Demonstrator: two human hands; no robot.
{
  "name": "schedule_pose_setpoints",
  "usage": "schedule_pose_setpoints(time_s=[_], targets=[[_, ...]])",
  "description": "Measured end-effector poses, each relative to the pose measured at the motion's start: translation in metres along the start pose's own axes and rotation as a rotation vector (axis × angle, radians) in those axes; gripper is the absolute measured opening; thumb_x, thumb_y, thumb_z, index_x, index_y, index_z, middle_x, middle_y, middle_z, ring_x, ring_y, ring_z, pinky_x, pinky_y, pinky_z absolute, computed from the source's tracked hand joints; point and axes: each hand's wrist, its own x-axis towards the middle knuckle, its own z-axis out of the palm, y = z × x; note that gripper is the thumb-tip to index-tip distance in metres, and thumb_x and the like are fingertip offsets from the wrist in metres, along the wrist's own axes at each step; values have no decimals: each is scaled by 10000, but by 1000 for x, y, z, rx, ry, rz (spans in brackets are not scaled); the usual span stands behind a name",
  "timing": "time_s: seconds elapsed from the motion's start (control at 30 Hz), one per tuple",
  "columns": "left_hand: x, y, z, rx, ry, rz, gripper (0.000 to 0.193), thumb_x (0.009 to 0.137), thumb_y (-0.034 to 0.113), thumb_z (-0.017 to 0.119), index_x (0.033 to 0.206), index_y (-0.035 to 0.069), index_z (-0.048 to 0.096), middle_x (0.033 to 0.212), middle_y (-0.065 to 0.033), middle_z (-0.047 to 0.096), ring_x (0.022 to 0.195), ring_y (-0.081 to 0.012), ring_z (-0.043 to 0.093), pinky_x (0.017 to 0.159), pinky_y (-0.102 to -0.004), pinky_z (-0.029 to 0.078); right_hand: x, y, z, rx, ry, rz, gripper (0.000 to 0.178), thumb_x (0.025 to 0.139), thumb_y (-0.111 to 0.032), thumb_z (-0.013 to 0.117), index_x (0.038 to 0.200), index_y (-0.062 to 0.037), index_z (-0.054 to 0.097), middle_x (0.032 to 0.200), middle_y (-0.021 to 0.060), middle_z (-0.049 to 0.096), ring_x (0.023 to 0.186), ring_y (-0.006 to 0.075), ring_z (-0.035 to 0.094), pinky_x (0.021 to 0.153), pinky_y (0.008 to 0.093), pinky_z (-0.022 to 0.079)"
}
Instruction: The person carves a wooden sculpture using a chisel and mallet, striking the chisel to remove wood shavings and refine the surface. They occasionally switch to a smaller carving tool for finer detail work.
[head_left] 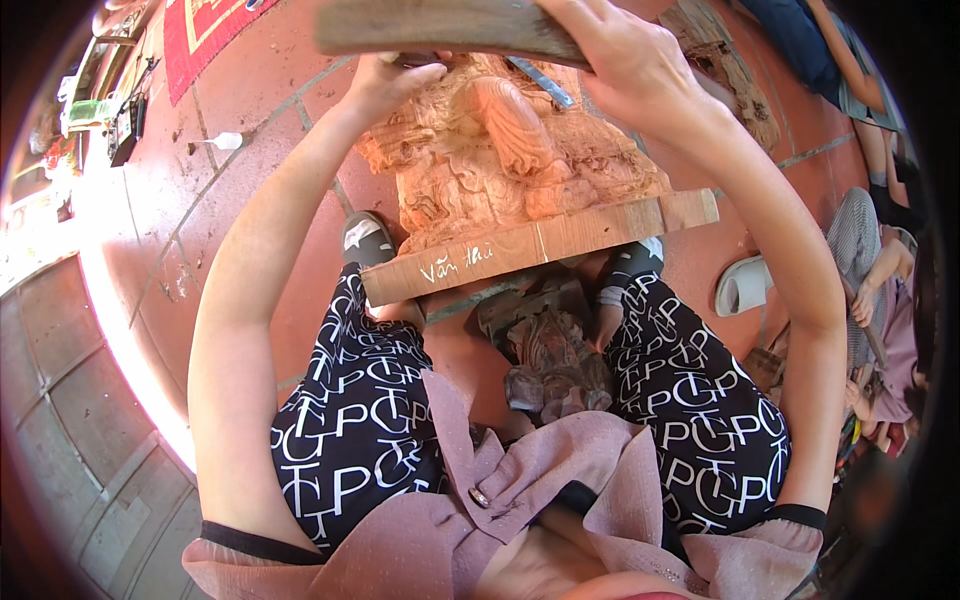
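On the left we see the tiled floor [230, 190]. Our left hand [385, 85] has its fingers closed on a metal chisel [540, 82] whose blade lies across the top of the reddish carved wooden statue [500, 160]. The statue stands on its plank base [540, 245] between our knees. Our right hand [625, 60] clamps its fingers on a wooden mallet [440, 25] held above the carving. A white sandal [742, 285] lies right.

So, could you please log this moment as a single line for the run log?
left hand: on chisel at carving | right hand: grips wooden mallet raised above | carving: propped between feet on tiled floor
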Motion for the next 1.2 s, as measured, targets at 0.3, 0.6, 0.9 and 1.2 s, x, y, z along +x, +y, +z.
schedule_pose_setpoints(time_s=[0.3, 0.6, 0.9, 1.2], targets=[[6, -17, -27, 102, -73, -59, 265, 782, 105, 770, 1018, 22, 679, 939, -70, 707, 907, -152, 670, 814, -289, 556, -6, 1, 3, -3, -136, 96, 589, 803, -213, 673, 1324, -113, 417, 1058, 210, 600, 961, 404, 617, 789, 475, 500], [-10, 11, -31, -119, 58, -237, 261, 752, 99, 800, 973, 21, 683, 938, -52, 689, 920, -139, 651, 809, -259, 549, -11, -4, -2, 261, -32, 57, 634, 801, -257, 700, 1344, -105, 409, 1129, 203, 601, 1035, 387, 609, 862, 439, 496], [-8, -6, -4, 242, -20, 14, 197, 779, 38, 713, 970, 81, 696, 986, -36, 660, 932, -145, 618, 838, -299, 505, -9, 11, 19, 260, 286, -191, 693, 741, -134, 703, 1365, -99, 403, 1130, 201, 590, 1035, 386, 603, 831, 436, 510], [-3, -17, -5, 267, 42, -9, 289, 766, 127, 785, 1025, 44, 687, 995, -58, 714, 910, -153, 665, 791, -304, 534, -2, 12, 14, -77, -28, -38, 692, 747, -106, 664, 1388, -179, 413, 988, 175, 579, 911, 383, 613, 733, 477, 495]])
